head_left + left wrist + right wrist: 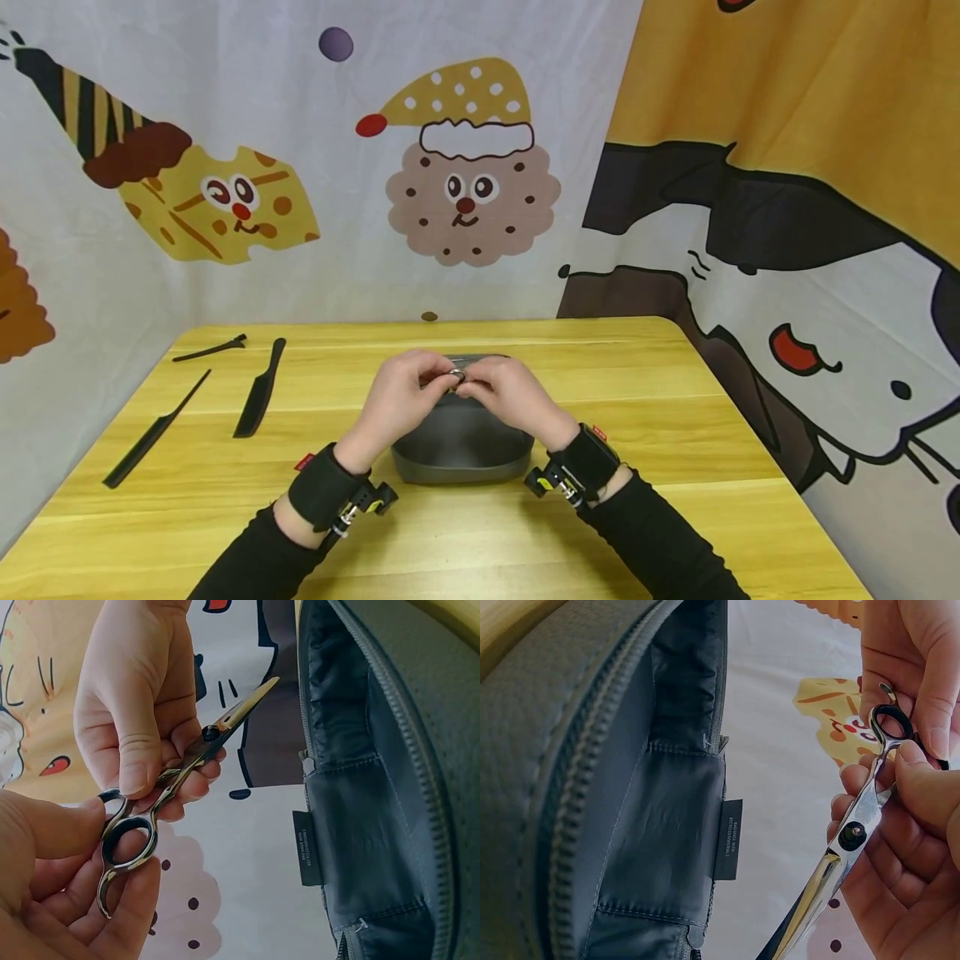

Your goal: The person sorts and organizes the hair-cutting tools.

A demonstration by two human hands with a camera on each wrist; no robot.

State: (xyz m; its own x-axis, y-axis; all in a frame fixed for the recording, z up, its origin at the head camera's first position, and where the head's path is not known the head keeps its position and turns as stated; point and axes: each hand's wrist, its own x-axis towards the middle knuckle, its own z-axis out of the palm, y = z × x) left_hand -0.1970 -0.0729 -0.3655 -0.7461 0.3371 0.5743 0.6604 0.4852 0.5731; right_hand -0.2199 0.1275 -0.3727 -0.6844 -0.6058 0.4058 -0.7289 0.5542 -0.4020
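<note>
Both hands hold a pair of silver hairdressing scissors (244, 706) above a dark grey zippered pouch (465, 467). My left hand (405, 392) pinches the finger rings, thumb on one and fingers behind the other. Thumb and fingers of my right hand (517, 396) grip the shanks between the rings and the dark pivot screw (853, 835). The blades lie together and point away from the left hand. The pouch is unzipped; its dark lining and a small fabric label (729, 840) show. In the head view the hands cover most of the scissors.
On the left of the wooden table (637, 500) lie a black handled comb (258, 400), a black tail comb (150, 442) and a slim black tool (210, 348). A cartoon-printed curtain (300, 292) hangs behind the table and along its sides.
</note>
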